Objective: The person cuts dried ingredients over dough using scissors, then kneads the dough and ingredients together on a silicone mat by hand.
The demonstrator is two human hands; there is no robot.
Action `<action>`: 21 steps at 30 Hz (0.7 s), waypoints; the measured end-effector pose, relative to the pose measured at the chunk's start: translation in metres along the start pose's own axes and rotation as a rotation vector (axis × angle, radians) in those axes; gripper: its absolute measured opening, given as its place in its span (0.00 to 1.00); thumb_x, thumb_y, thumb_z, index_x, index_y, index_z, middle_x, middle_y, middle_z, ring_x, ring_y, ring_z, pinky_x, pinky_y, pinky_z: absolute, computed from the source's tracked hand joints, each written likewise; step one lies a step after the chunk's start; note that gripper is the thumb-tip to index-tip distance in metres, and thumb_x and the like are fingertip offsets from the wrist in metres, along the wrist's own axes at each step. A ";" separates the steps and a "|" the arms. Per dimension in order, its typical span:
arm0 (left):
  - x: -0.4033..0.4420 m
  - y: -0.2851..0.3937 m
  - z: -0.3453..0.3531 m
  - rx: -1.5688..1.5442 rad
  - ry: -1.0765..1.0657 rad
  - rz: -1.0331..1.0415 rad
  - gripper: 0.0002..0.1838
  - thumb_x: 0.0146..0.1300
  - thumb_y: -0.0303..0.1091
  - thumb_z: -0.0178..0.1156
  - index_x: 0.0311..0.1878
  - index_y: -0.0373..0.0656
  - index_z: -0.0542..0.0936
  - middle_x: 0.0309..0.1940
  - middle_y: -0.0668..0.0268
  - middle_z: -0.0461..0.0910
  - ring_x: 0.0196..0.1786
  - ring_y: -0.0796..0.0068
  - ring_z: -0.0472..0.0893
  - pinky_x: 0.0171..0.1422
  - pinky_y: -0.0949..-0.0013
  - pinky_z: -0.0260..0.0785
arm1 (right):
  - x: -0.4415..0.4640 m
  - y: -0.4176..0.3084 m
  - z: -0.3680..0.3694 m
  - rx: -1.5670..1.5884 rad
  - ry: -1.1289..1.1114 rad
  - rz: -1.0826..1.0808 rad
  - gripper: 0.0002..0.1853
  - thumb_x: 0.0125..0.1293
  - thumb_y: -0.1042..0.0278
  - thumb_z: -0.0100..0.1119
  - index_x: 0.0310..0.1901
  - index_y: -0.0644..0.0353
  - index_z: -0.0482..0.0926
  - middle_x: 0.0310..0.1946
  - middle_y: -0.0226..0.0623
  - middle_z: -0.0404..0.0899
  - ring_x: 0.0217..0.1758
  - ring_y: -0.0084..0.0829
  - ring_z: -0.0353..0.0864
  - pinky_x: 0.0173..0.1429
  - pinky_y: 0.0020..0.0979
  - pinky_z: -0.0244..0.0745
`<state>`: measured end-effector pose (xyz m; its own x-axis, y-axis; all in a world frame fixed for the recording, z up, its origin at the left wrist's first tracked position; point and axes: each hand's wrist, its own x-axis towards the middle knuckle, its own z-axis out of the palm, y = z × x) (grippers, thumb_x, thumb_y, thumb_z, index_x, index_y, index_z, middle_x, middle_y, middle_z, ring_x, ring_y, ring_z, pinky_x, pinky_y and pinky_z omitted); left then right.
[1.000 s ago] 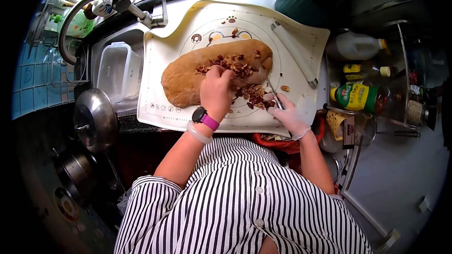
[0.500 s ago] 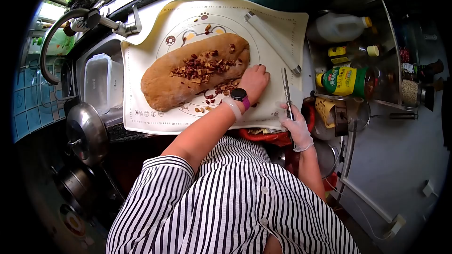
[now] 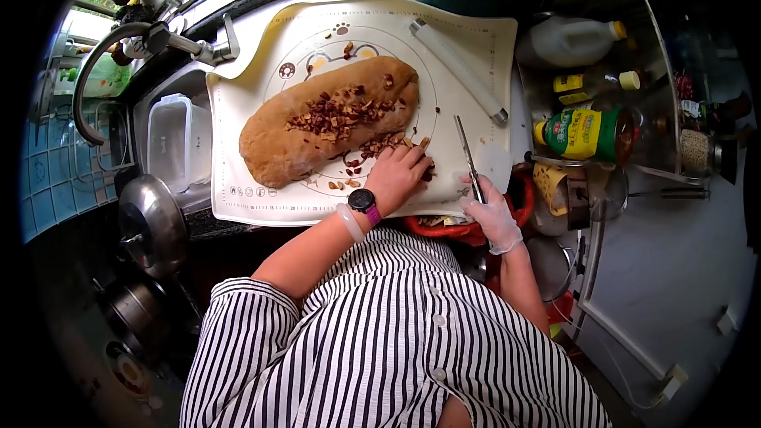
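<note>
A long brown slab of dough (image 3: 277,139) lies on a pale printed baking mat (image 3: 238,200). Chopped reddish-brown pieces, like cut dates (image 3: 333,115), are heaped along its middle. More pieces spill onto the mat at its near side. My bare left hand (image 3: 399,177), with a watch at the wrist, is palm down over these loose pieces. Its fingers are stretched and slightly apart, touching the pieces; the space beneath the palm is hidden. My right hand (image 3: 495,218), in a clear glove, is closed around scissors (image 3: 468,154), whose blades point away from me over the mat's right side.
A rolling pin (image 3: 460,71) lies diagonally on the mat's far right. Bottles (image 3: 583,133) fill a rack on the right. To the left are a clear plastic container (image 3: 178,143), a faucet (image 3: 210,51) and a metal lid (image 3: 151,226). A red bag (image 3: 452,230) hangs at the near edge.
My left hand has moved left and toward me, from bare mat beside the dough to the loose pieces. The scissors in my right hand have shifted slightly left and tilted.
</note>
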<state>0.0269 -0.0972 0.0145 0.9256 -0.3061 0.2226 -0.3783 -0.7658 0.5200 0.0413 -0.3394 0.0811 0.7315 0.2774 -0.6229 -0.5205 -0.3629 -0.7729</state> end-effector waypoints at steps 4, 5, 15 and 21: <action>-0.004 -0.006 0.011 0.101 -0.068 0.020 0.23 0.60 0.36 0.66 0.60 0.44 0.81 0.55 0.66 0.79 0.56 0.66 0.77 0.60 0.63 0.67 | 0.005 0.008 -0.002 -0.130 0.005 -0.090 0.22 0.65 0.67 0.62 0.61 0.59 0.79 0.40 0.33 0.76 0.41 0.25 0.75 0.54 0.30 0.75; -0.002 -0.007 0.015 0.144 -0.064 0.038 0.21 0.62 0.36 0.64 0.59 0.44 0.81 0.53 0.66 0.79 0.55 0.66 0.77 0.59 0.64 0.67 | 0.004 0.006 -0.001 -0.124 0.004 -0.084 0.22 0.65 0.66 0.62 0.61 0.59 0.79 0.40 0.34 0.77 0.42 0.26 0.75 0.54 0.30 0.75; 0.019 -0.002 0.027 0.232 -0.051 -0.070 0.11 0.65 0.34 0.61 0.49 0.44 0.82 0.44 0.64 0.79 0.50 0.63 0.77 0.55 0.61 0.67 | 0.006 0.004 0.004 -0.111 -0.022 -0.101 0.23 0.65 0.71 0.62 0.63 0.59 0.77 0.34 0.21 0.71 0.34 0.15 0.68 0.40 0.22 0.66; 0.018 -0.014 -0.006 -0.270 0.294 -0.445 0.12 0.68 0.33 0.66 0.51 0.40 0.82 0.44 0.57 0.86 0.47 0.57 0.84 0.53 0.58 0.75 | 0.006 -0.004 0.004 -0.176 -0.037 -0.046 0.27 0.64 0.64 0.64 0.65 0.60 0.77 0.40 0.35 0.79 0.40 0.25 0.77 0.50 0.29 0.76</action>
<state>0.0486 -0.0885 0.0167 0.9684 0.2102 0.1346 0.0197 -0.6021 0.7982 0.0463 -0.3323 0.0798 0.7346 0.3288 -0.5936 -0.3991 -0.4980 -0.7698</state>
